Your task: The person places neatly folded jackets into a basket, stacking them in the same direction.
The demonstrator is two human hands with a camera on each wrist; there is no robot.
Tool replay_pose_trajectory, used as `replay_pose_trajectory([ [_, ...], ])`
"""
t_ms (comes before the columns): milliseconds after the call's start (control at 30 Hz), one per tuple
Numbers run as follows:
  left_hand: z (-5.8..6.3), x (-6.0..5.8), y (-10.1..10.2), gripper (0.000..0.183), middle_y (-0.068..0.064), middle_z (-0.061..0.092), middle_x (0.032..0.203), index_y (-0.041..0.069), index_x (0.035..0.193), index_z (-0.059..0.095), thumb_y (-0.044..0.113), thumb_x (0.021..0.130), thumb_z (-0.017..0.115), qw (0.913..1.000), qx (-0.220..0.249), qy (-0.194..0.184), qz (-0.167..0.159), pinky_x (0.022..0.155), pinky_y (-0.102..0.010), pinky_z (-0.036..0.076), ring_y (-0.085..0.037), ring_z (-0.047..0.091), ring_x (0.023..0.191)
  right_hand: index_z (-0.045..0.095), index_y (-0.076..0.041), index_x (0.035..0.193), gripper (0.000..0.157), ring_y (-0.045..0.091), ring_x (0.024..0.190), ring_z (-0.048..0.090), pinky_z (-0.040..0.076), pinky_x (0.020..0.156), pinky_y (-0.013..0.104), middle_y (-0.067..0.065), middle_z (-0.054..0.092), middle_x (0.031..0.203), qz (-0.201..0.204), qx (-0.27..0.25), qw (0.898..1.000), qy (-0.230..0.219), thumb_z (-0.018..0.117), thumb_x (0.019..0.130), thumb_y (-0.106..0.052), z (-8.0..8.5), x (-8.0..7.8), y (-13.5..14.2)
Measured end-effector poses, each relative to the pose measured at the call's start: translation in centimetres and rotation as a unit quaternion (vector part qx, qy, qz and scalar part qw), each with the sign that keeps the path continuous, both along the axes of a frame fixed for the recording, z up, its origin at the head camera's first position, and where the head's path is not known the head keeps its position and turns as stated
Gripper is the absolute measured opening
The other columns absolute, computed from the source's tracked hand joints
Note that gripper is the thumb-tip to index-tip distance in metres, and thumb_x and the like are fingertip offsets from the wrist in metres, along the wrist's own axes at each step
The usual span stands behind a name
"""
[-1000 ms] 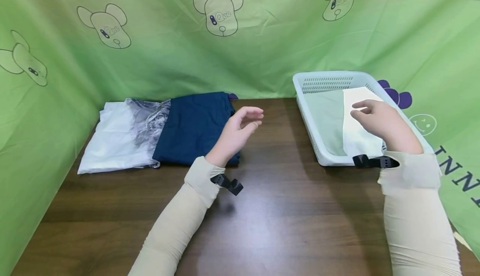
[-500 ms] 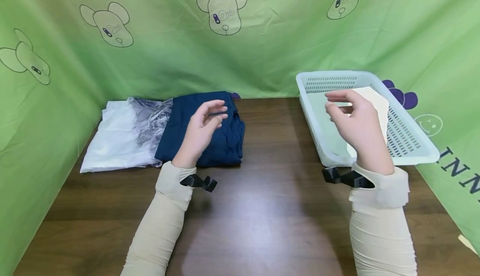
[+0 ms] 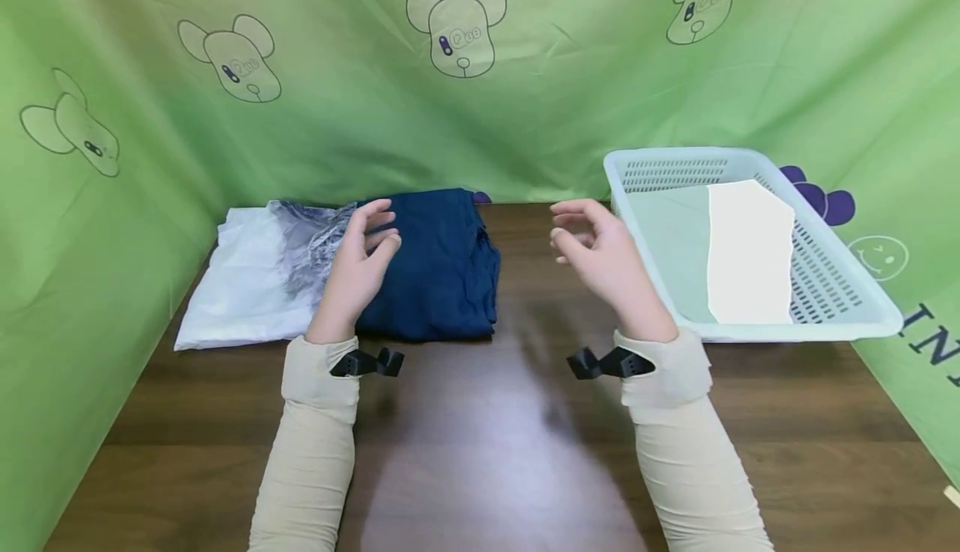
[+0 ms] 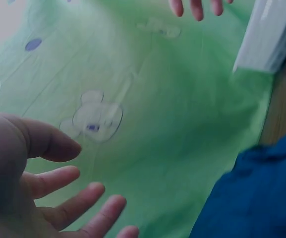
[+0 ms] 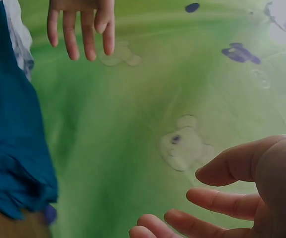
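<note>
My left hand (image 3: 352, 273) hovers over the folded clothes at the left, its fingers loosely bent and nothing in them. Below and beside it lies a folded navy blue garment (image 3: 435, 277). A white folded garment with a grey print (image 3: 247, 277) lies against the navy one on its left. My right hand (image 3: 607, 264), also holding nothing, is in the air just left of the pale basket (image 3: 832, 331). In the left wrist view, the thumb and fingers (image 4: 83, 208) are spread apart. The right wrist view shows the right fingers (image 5: 222, 203) relaxed and parted.
A flat white piece (image 3: 750, 252) and a pale green flat area show inside the basket. Green printed cloth (image 3: 525, 118) hangs behind and at both sides of the brown wooden table (image 3: 480, 452). A black wrist camera is strapped to each sleeve.
My right hand has moved left from above the basket to beside it. My left hand has shifted left, from the navy garment's right edge to above its left part. Neither picked anything up.
</note>
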State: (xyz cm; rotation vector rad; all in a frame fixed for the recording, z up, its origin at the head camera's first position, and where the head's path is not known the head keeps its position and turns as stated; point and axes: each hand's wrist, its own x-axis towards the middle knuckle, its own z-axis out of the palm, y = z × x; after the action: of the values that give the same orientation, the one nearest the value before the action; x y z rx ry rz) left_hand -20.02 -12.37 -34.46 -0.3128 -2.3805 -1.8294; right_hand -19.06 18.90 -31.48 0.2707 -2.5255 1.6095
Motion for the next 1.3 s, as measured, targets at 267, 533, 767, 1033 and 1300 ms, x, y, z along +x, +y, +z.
replay_pose_trajectory([
  [267,-0.6,-0.4,-3.1,0.057,-0.025,0.032,0.156,0.007,0.158,0.027,0.013,0.105,0.047,0.9974,-0.054,-0.028,0.039,0.111,-0.054,0.038,-0.042,0.041,0.140,0.055,-0.002,0.137,0.038,0.034,0.099,0.068,0.058,0.072,0.026,0.022,0.061,0.130,0.028,0.014,0.997,-0.065,0.056,0.100,-0.009,-2.7,-1.9,-2.3],
  [533,-2.1,-1.3,-4.5,0.060,-0.031,0.033,0.153,0.001,0.157,0.026,0.014,0.103,0.048,0.9873,-0.110,-0.071,0.090,0.111,-0.055,0.037,-0.048,0.042,0.136,0.047,-0.003,0.146,0.045,0.041,0.120,0.059,0.055,0.088,0.054,0.026,0.056,0.138,0.066,0.022,0.989,-0.130,0.055,0.102,-0.012,-5.2,-3.5,-3.4],
  [767,-3.0,-1.9,-4.7,0.061,-0.033,0.038,0.148,-0.001,0.156,0.028,0.017,0.102,0.049,0.9737,-0.173,-0.100,0.111,0.110,-0.056,0.035,-0.047,0.043,0.133,0.032,-0.011,0.157,0.059,0.041,0.131,0.050,0.051,0.096,0.058,0.027,0.043,0.151,0.072,0.003,0.976,-0.204,0.055,0.103,-0.016,-6.7,-4.6,-4.2],
  [1033,-4.1,-2.5,-5.0,0.062,-0.036,0.036,0.150,-0.006,0.156,0.026,0.016,0.103,0.048,0.9682,-0.191,-0.130,0.096,0.114,-0.057,0.030,-0.046,0.035,0.141,0.015,-0.025,0.164,0.074,0.038,0.122,0.052,0.053,0.094,0.054,0.026,0.028,0.159,0.054,-0.043,0.963,-0.261,0.056,0.102,-0.017,-8.0,-5.4,-5.2],
  [1300,-5.4,-3.1,-4.8,0.064,-0.031,0.031,0.157,0.002,0.159,0.021,0.023,0.105,0.047,0.9664,-0.167,-0.183,0.070,0.115,-0.056,0.030,-0.045,0.031,0.145,0.011,-0.028,0.163,0.080,0.035,0.122,0.052,0.051,0.098,0.050,0.023,0.038,0.154,0.043,-0.119,0.954,-0.272,0.058,0.100,-0.014,-8.9,-6.1,-6.0],
])
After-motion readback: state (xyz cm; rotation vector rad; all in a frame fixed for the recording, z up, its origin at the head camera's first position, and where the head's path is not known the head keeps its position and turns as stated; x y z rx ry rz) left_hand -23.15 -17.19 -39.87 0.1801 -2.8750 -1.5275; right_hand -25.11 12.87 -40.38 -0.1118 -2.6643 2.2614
